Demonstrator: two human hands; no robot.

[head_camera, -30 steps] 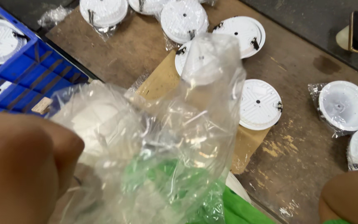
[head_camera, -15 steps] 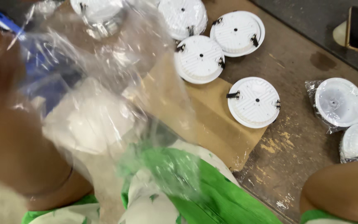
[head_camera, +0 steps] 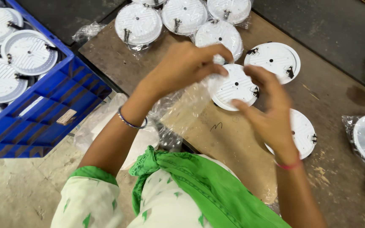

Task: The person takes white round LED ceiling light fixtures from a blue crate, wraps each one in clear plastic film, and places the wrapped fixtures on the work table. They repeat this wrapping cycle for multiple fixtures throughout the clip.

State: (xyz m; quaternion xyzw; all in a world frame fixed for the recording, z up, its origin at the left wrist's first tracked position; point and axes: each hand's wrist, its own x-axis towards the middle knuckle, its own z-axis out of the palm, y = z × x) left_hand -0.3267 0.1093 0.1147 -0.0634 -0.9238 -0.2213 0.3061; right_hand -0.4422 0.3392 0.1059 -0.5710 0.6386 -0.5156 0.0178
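Overhead, left hand pinching clear bag; right hand fingers spread, touching white disc

A packing workshop: identical white round fittings fill a blue crate.

A single head-worn camera looks steeply down from just above the person's chest, close over both hands, facing outward across the brown wooden tabletop; a blue plastic crate sits left of the left grip.
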